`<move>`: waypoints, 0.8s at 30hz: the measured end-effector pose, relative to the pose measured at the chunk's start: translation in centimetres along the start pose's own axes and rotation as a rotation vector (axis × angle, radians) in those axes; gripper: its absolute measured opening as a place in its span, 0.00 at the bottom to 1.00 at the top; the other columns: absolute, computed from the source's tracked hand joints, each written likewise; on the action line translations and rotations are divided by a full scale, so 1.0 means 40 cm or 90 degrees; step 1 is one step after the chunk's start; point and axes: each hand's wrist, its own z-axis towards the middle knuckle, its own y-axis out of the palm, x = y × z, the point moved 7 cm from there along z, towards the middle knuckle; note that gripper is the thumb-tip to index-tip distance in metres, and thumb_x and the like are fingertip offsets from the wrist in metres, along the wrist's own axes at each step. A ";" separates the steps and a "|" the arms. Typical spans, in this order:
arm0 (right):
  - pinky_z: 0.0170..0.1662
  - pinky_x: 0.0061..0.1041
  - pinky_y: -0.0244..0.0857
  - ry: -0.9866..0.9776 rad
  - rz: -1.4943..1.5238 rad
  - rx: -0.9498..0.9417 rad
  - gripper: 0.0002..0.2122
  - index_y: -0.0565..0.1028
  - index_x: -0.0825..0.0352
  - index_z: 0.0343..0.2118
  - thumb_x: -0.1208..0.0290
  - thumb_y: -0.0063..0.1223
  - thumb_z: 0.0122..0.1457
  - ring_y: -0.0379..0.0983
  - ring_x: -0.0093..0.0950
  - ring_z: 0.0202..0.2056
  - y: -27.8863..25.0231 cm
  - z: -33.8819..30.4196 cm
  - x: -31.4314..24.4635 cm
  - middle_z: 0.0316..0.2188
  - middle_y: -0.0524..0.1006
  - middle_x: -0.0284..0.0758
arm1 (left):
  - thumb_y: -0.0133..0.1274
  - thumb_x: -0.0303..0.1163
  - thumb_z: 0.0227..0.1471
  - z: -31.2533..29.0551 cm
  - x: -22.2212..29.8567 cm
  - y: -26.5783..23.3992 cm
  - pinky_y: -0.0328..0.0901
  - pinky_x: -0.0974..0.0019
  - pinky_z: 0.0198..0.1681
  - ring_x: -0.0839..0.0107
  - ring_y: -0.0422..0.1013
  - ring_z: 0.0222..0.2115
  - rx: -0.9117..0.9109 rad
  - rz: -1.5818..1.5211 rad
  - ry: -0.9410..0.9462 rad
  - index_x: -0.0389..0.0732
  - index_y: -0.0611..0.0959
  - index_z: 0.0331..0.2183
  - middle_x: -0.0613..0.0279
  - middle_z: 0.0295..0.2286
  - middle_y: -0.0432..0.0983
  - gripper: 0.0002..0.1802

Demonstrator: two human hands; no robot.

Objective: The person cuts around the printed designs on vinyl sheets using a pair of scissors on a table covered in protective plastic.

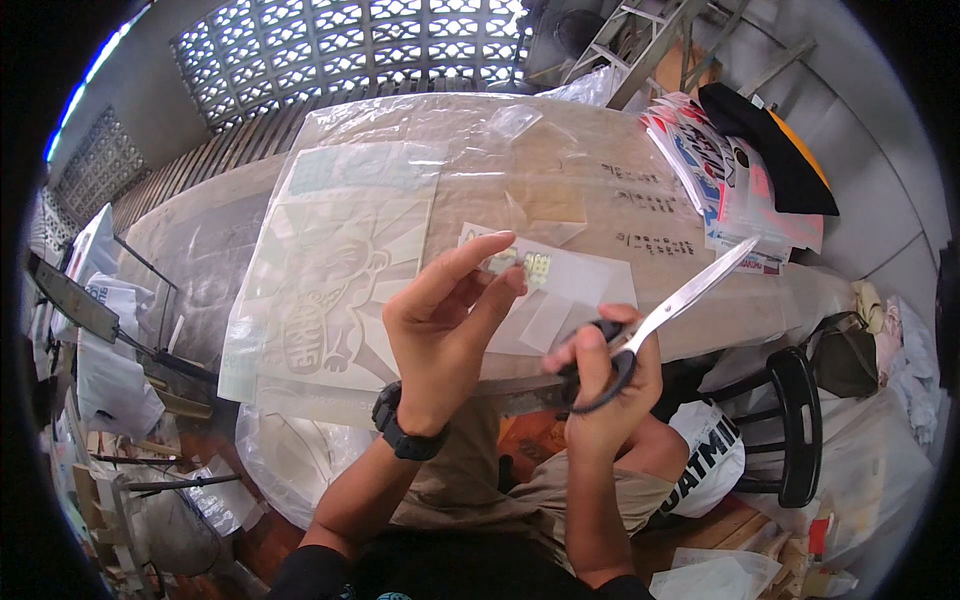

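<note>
My right hand (615, 385) grips a pair of scissors (685, 303) by the black handles, the silver blades together and pointing up to the right. Over the middle of the table, my left hand (445, 315), with a black watch (405, 428) on its wrist, is curled with thumb and forefinger close together. A small greyish bit shows between those fingers, too little of it to name. Beneath both hands lies a whitish translucent sheet (600, 275); yellow-green printed marks (540, 266) show near the left fingertips.
Clear plastic covers the table (590, 130). A large pale printed sheet (330, 230) lies on the left. Stacked colourful printed sheets (690, 170) and a black-and-yellow item (770, 150) are at the far right. A black chair (795, 425) stands at the right, and a ladder (635, 50) behind.
</note>
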 end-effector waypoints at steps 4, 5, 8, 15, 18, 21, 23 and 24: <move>0.28 0.17 0.67 -0.014 -0.007 -0.081 0.22 0.72 0.72 0.45 0.60 0.67 0.57 0.75 0.20 0.25 -0.065 -0.074 0.013 0.23 0.75 0.33 | 0.59 0.12 0.51 0.009 0.025 0.018 0.71 0.75 0.38 0.75 0.76 0.35 0.016 0.019 0.130 0.27 0.83 0.42 0.59 0.34 0.76 0.14; 0.28 0.17 0.67 -0.027 -0.021 -0.123 0.24 0.72 0.72 0.45 0.58 0.68 0.56 0.75 0.19 0.25 -0.079 -0.093 0.031 0.23 0.75 0.32 | 0.59 0.12 0.50 0.009 0.030 0.022 0.71 0.75 0.38 0.74 0.76 0.35 0.023 0.023 0.140 0.27 0.83 0.42 0.59 0.34 0.75 0.14; 0.28 0.16 0.67 0.006 -0.090 -0.234 0.26 0.73 0.71 0.43 0.54 0.70 0.53 0.74 0.18 0.25 -0.089 -0.146 0.073 0.23 0.75 0.31 | 0.61 0.11 0.48 0.006 0.035 0.035 0.71 0.76 0.36 0.75 0.76 0.35 0.034 0.050 0.126 0.27 0.84 0.41 0.61 0.33 0.74 0.15; 0.27 0.17 0.67 -0.054 -0.217 -0.313 0.22 0.74 0.68 0.43 0.60 0.72 0.52 0.74 0.17 0.23 -0.033 -0.151 0.052 0.20 0.76 0.31 | 0.62 0.10 0.47 -0.007 0.052 0.056 0.73 0.75 0.38 0.75 0.76 0.35 0.052 0.102 0.149 0.27 0.82 0.46 0.60 0.35 0.73 0.21; 0.27 0.17 0.67 -0.083 -0.275 -0.281 0.17 0.75 0.68 0.42 0.69 0.69 0.53 0.74 0.18 0.21 -0.012 -0.134 0.036 0.18 0.76 0.32 | 0.62 0.10 0.46 -0.012 0.063 0.062 0.74 0.73 0.40 0.75 0.76 0.35 0.071 0.113 0.160 0.27 0.82 0.47 0.59 0.36 0.72 0.23; 0.26 0.17 0.66 -0.089 -0.279 -0.267 0.13 0.76 0.68 0.40 0.75 0.66 0.52 0.74 0.18 0.20 0.010 -0.115 0.020 0.18 0.76 0.32 | 0.62 0.10 0.46 -0.015 0.061 0.063 0.75 0.72 0.40 0.74 0.76 0.35 0.062 0.121 0.160 0.27 0.81 0.48 0.59 0.36 0.72 0.24; 0.26 0.16 0.66 -0.096 -0.283 -0.258 0.13 0.76 0.68 0.40 0.75 0.66 0.52 0.74 0.17 0.20 0.014 -0.110 0.017 0.18 0.76 0.32 | 0.62 0.10 0.46 -0.013 0.056 0.059 0.75 0.72 0.41 0.74 0.76 0.36 0.053 0.115 0.169 0.27 0.81 0.48 0.60 0.36 0.71 0.24; 0.26 0.16 0.65 -0.100 -0.282 -0.255 0.13 0.76 0.68 0.39 0.75 0.67 0.52 0.74 0.17 0.20 0.015 -0.109 0.018 0.18 0.76 0.32 | 0.62 0.10 0.46 -0.013 0.057 0.058 0.76 0.72 0.41 0.73 0.76 0.36 0.051 0.110 0.169 0.27 0.81 0.48 0.60 0.36 0.71 0.24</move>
